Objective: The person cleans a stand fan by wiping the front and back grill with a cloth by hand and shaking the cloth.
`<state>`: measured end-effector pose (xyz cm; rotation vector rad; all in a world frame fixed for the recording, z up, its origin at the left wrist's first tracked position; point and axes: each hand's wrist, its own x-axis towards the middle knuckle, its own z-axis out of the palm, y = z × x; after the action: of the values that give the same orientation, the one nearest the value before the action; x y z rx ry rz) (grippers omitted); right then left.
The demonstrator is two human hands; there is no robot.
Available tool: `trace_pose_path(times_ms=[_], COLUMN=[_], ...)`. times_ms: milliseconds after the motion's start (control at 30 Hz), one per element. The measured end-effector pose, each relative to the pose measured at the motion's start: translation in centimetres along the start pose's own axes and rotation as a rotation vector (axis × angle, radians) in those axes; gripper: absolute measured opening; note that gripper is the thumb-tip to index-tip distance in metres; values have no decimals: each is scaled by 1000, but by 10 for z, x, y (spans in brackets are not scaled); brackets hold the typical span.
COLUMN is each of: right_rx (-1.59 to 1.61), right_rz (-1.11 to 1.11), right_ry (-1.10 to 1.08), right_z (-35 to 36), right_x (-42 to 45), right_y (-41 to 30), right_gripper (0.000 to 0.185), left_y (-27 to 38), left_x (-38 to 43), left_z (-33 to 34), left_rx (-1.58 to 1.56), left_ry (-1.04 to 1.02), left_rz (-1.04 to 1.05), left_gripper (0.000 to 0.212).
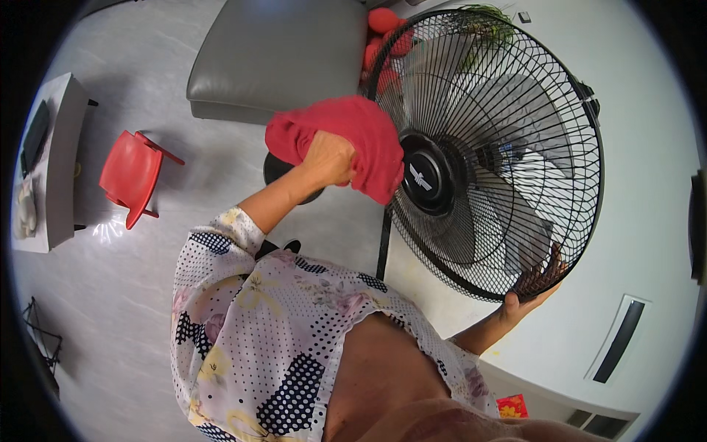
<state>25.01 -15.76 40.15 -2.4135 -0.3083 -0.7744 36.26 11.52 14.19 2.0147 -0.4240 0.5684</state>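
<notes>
My left hand is closed around a bunched red cloth. The cloth lies in front of the left side of an electric fan, close to its black hub cap; whether it touches the wire guard I cannot tell. Grey blades show through the fan's black guard. Low on the guard's rim, my right hand grips the edge, thumb in front and fingers behind the wires. Below the cloth and my left wrist, a round black base is partly hidden.
A grey leather seat stands beyond the cloth, with several red balls beside it. Green plant leaves show behind the fan, near a white wall. Leftward are a red chair and a white table bearing objects.
</notes>
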Motion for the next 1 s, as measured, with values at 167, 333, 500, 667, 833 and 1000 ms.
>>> trace_pose_path(times_ms=[167, 333, 500, 667, 833, 1000], right_rx=[4, -58, -70, -21, -33, -60], right_rz=[-23, -13, -16, -30, -15, -7], right_ry=[-22, -36, -1, -24, 9, -5], right_z=[-1, -11, -5, -6, -1, -8], right_x=[0, -1, 2, 6, 3, 4], right_y=[6, -3, -12, 5, -10, -8], right_gripper=[111, 112, 113, 114, 114, 114], left_y=[-32, -7, -24, 2, -27, -4], left_x=[5, 16, 22, 28, 44, 34], left_z=[5, -15, -5, -30, -8, -16], left_rx=[222, 89, 163, 60, -30, -235], left_ry=[-92, 89, -63, 45, 108, -4], left_rz=[-170, 131, -48, 104, -90, 6], left_gripper=[16, 15, 15, 14, 14, 17])
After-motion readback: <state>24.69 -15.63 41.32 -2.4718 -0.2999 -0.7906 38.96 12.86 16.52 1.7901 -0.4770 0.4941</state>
